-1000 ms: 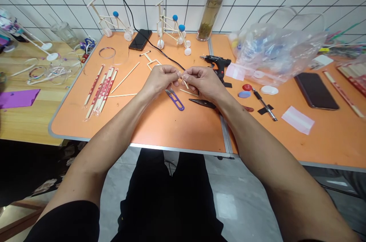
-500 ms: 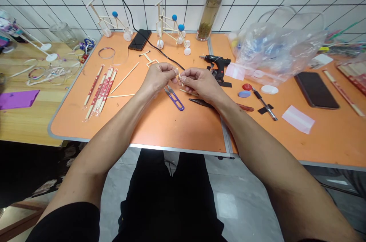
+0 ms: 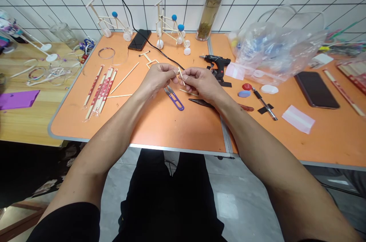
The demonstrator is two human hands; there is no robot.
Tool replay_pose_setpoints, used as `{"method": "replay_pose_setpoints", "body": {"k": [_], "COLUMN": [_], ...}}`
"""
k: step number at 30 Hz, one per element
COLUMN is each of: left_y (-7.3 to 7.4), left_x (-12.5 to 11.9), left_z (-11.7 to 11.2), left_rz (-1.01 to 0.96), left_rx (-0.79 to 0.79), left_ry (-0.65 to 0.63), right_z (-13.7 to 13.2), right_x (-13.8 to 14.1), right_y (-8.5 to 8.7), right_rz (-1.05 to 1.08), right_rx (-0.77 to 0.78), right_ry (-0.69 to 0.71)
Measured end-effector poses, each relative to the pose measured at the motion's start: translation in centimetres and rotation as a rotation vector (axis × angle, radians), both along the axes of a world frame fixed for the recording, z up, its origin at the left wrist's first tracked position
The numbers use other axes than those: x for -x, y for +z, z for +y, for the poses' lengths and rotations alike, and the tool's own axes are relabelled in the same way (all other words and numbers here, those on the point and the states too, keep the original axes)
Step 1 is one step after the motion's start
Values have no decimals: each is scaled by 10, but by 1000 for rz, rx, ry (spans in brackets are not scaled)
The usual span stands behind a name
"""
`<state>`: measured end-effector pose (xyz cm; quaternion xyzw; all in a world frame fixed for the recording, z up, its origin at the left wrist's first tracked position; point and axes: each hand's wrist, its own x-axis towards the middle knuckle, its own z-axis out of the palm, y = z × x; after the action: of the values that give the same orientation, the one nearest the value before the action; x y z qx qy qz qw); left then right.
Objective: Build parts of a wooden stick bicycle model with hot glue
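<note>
Both my hands meet over the middle of the orange table (image 3: 160, 127). My left hand (image 3: 158, 76) and my right hand (image 3: 199, 80) each pinch the same short wooden stick piece (image 3: 180, 73), held between their fingertips just above the table. Purple thread snips (image 3: 175, 99) lie directly under my hands. A dark blade-like tool (image 3: 203, 102) lies under my right wrist. A black glue gun (image 3: 217, 63) rests just beyond my right hand. A bare wooden stick (image 3: 125, 78) lies to the left of my left hand.
Wrapped chopsticks (image 3: 100, 91) lie at the left. Two stick models (image 3: 171, 30) with blue balls, a phone (image 3: 140, 39) with a cable and a tea bottle (image 3: 211, 7) stand at the back. A plastic bag (image 3: 271, 53), another phone (image 3: 316, 90), bottle caps (image 3: 244, 94) and a pen knife (image 3: 264, 105) lie right.
My fingers have shifted slightly on the short stick, which now tilts more upright between my fingertips. My hands sit a little higher on the table; nothing else moved.
</note>
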<state>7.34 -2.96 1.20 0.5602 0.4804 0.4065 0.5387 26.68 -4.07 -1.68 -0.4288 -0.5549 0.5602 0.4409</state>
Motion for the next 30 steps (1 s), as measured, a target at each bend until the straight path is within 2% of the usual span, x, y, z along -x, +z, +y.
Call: {"method": "replay_pose_setpoints", "body": {"k": [18,27,30], "left_y": [-7,-5,-6], "left_x": [0,-3,-2], "left_z": [2,0,2], "left_rz": [114,127,119], "left_rx": [-73,-135,-136], "left_ry": [56,35,55], "right_z": [-3,1,3], "right_x": [3,7,2], "right_y": [1,-3,-1], "right_rz": [-26,-88,-127], "right_rx": [-31,-54,-112], "right_ry": [9,-24,-90]}}
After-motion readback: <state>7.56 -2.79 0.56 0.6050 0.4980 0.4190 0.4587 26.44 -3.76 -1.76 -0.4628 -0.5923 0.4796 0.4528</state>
